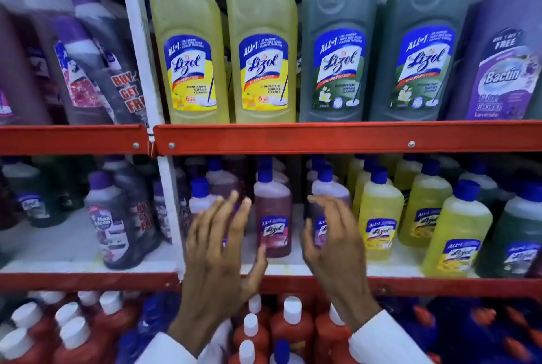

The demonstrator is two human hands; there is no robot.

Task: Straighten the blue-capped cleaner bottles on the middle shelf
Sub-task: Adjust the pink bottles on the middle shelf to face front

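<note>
Seemingly untouched, the blue-capped maroon bottle [272,217] stands upright between left hand [217,258] and right hand [331,243], fingers spread.

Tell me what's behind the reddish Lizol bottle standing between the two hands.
Behind the reddish Lizol bottle at least one more blue-capped bottle stands in line; only its cap and shoulder show. Its colour and label are covered, and the row beyond fades into shadow.
</note>
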